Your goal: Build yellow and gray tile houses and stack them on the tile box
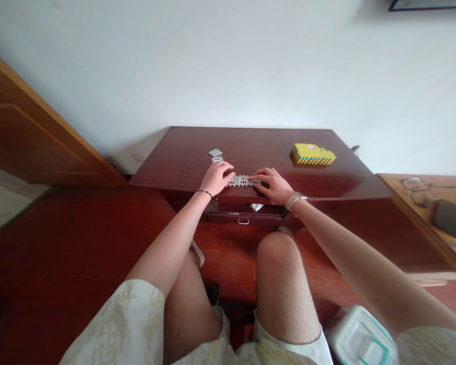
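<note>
A row of grey toy wall panels with windows and toothed edges lies near the front edge of the dark red table. Fingers of my left hand curl closed at the row's left end, covering part of it. At the other end, my right hand has its thumb and fingers closed on the rightmost panel. Just beyond my left hand is a grey toothed eight-sided piece, with another grey window panel against its near side. My left hand partly hides that panel.
A stack of yellow toothed foam-like pieces sits on the table's right. Glasses and a black case lie on a wooden surface at right. A white lidded box stands low beside my right knee. A drawer is below the tabletop.
</note>
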The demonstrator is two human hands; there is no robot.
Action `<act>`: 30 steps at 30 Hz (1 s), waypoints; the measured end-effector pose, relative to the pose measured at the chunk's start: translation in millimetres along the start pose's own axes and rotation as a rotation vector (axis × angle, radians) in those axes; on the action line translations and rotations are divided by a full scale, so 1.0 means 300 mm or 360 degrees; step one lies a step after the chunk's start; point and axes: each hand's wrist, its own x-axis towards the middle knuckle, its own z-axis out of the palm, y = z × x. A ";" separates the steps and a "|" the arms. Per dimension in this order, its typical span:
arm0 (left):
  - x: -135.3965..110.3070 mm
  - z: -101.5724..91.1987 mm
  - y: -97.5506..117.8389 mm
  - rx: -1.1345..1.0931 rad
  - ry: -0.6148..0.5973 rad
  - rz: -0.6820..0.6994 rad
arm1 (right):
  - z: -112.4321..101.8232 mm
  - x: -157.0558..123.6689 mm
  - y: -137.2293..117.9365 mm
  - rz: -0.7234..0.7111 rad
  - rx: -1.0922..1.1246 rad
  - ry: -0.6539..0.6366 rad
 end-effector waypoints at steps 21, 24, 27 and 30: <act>-0.013 -0.036 -0.071 0.0306 -0.0095 -0.0357 | 0.002 -0.007 -0.001 0.0009 0.0008 0.0013; -0.015 -0.047 -0.066 0.0271 -0.0091 -0.0401 | 0.002 -0.008 0.001 0.0010 0.0010 0.0016; -0.017 -0.057 -0.052 0.0404 -0.0060 -0.0542 | 0.000 -0.008 0.000 0.0011 0.0013 0.0009; -0.018 -0.062 -0.035 0.0529 -0.0086 -0.0658 | -0.004 -0.006 -0.003 0.0016 0.0018 -0.0006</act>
